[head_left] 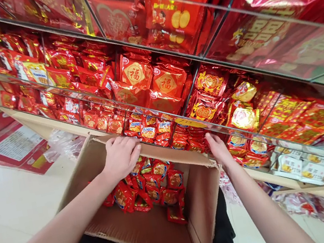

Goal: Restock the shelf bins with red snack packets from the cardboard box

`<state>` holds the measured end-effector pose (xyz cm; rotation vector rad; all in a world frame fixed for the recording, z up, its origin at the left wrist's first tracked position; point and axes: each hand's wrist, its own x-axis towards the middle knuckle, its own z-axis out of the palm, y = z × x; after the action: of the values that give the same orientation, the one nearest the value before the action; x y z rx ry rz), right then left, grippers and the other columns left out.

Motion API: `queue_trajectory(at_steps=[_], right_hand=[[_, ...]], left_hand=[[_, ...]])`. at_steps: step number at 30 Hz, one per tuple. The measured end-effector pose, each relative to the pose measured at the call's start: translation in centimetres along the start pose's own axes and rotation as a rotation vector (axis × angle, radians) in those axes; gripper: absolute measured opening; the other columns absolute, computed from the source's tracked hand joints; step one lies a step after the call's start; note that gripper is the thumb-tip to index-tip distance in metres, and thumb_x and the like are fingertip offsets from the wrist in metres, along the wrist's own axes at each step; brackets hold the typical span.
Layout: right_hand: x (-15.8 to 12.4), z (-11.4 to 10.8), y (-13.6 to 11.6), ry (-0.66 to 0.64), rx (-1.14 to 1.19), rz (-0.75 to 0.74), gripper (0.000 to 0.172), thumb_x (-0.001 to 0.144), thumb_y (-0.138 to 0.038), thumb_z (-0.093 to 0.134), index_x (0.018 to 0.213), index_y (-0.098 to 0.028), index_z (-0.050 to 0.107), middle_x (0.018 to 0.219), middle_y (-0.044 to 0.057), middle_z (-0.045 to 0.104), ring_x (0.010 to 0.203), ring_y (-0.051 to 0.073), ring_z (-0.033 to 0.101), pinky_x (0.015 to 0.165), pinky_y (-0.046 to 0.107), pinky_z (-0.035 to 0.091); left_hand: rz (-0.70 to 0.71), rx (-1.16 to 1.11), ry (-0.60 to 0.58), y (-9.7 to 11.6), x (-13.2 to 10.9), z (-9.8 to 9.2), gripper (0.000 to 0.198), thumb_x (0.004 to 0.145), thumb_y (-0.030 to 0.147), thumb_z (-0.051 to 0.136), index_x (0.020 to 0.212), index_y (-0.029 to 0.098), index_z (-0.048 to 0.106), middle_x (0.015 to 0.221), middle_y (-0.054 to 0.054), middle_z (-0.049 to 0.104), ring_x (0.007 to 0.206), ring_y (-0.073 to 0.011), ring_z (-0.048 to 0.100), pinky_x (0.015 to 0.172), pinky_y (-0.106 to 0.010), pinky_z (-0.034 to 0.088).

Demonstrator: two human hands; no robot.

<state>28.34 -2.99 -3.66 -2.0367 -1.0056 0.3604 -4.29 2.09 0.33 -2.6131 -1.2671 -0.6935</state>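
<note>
An open cardboard box point(203, 201) sits in front of me, tipped against the shelf, with several small red snack packets point(148, 188) lying in it. My left hand point(121, 155) rests on the box's far rim with its fingers curled over the edge, just below the red packets point(149, 132) in a shelf bin. My right hand point(218, 149) presses on the far right corner of the box, at the clear front of the shelf bin; its fingertips are hidden by the rim.
Tiered clear-fronted bins point(243, 124) hold red and gold snack packs across the whole view. White packets point(303, 166) lie at the lower right. Flat red cartons point(13, 146) and a plastic bag point(60, 144) sit on the pale floor at left.
</note>
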Motion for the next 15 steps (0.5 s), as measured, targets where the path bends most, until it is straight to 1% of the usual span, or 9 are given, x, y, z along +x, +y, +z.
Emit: queue_trajectory(at_steps=[2,3,5,6,7,9,10,12,15], right_hand=[[-3.6,-1.8,0.8,-0.004,0.086,0.019,0.050,0.081,-0.052,0.041,0.106,-0.014,0.059,0.107,0.011,0.064,0.101,0.023,0.058,0.086,0.035,0.044],[-5.4,-2.7,1.2,0.019,0.137,0.019,0.048,0.081,-0.051,0.042,0.105,-0.014,0.059,0.109,0.012,0.063,0.103,0.022,0.057,0.088,0.036,0.043],[-8.7,-4.5,1.9,0.125,0.226,-0.032,0.040,0.080,-0.048,0.048,0.098,-0.015,0.060,0.114,0.013,0.059,0.110,0.023,0.052,0.094,0.040,0.038],[-10.2,-5.2,2.1,0.179,0.230,-0.077,0.035,0.079,-0.045,0.050,0.095,-0.015,0.060,0.116,0.013,0.057,0.113,0.024,0.050,0.097,0.042,0.036],[-11.6,-5.7,2.2,0.223,0.215,-0.121,0.031,0.079,-0.043,0.052,0.092,-0.016,0.060,0.117,0.013,0.056,0.114,0.025,0.048,0.098,0.044,0.033],[-13.9,-6.3,1.8,0.256,0.135,-0.201,0.024,0.080,-0.039,0.053,0.088,-0.017,0.060,0.117,0.013,0.055,0.114,0.026,0.048,0.098,0.049,0.032],[-14.9,-6.4,1.4,0.256,0.095,-0.239,0.022,0.080,-0.037,0.052,0.087,-0.017,0.059,0.116,0.013,0.055,0.112,0.027,0.048,0.097,0.051,0.032],[-16.6,-6.0,0.3,0.251,0.030,-0.343,0.016,0.081,-0.031,0.052,0.087,-0.018,0.060,0.115,0.013,0.054,0.111,0.028,0.048,0.095,0.053,0.032],[-18.5,-4.7,-1.8,0.236,0.001,-0.540,0.012,0.080,-0.021,0.054,0.090,-0.020,0.060,0.114,0.011,0.055,0.114,0.029,0.044,0.095,0.054,0.031]], left_hand=[[0.112,-0.110,0.069,-0.3,-2.3,0.4,0.019,0.082,0.024,0.043,0.093,0.020,0.058,0.100,-0.008,0.063,0.102,-0.0238,0.050,0.088,-0.043,0.032],[0.190,-0.150,0.066,-0.4,-3.7,0.9,0.015,0.081,0.022,0.046,0.088,0.021,0.059,0.099,-0.008,0.062,0.105,-0.0240,0.048,0.091,-0.043,0.032],[0.321,-0.206,-0.099,-0.6,-6.1,2.4,0.018,0.079,0.017,0.046,0.088,0.023,0.060,0.100,-0.007,0.062,0.103,-0.0228,0.049,0.092,-0.041,0.035],[0.291,-0.194,-0.158,-0.6,-7.0,3.3,0.024,0.079,0.014,0.045,0.095,0.023,0.060,0.107,-0.010,0.060,0.107,-0.0242,0.048,0.091,-0.041,0.036],[0.207,-0.165,-0.193,-0.7,-7.4,4.2,0.031,0.078,0.012,0.043,0.102,0.022,0.059,0.116,-0.013,0.056,0.112,-0.0265,0.045,0.091,-0.043,0.037],[0.031,-0.113,-0.254,-0.7,-7.2,6.0,0.043,0.076,0.008,0.039,0.113,0.023,0.054,0.125,-0.015,0.049,0.119,-0.0298,0.039,0.092,-0.048,0.036],[-0.035,-0.101,-0.280,-0.7,-6.6,6.7,0.047,0.076,0.006,0.037,0.116,0.024,0.053,0.126,-0.015,0.049,0.119,-0.0302,0.039,0.092,-0.052,0.034],[-0.090,-0.107,-0.326,-0.7,-5.1,7.6,0.051,0.075,0.003,0.033,0.115,0.027,0.053,0.120,-0.013,0.054,0.115,-0.0294,0.043,0.091,-0.055,0.033],[-0.093,-0.143,-0.329,-1.1,-3.4,7.4,0.047,0.075,0.003,0.033,0.109,0.027,0.056,0.109,-0.012,0.062,0.107,-0.0269,0.050,0.089,-0.053,0.036]])
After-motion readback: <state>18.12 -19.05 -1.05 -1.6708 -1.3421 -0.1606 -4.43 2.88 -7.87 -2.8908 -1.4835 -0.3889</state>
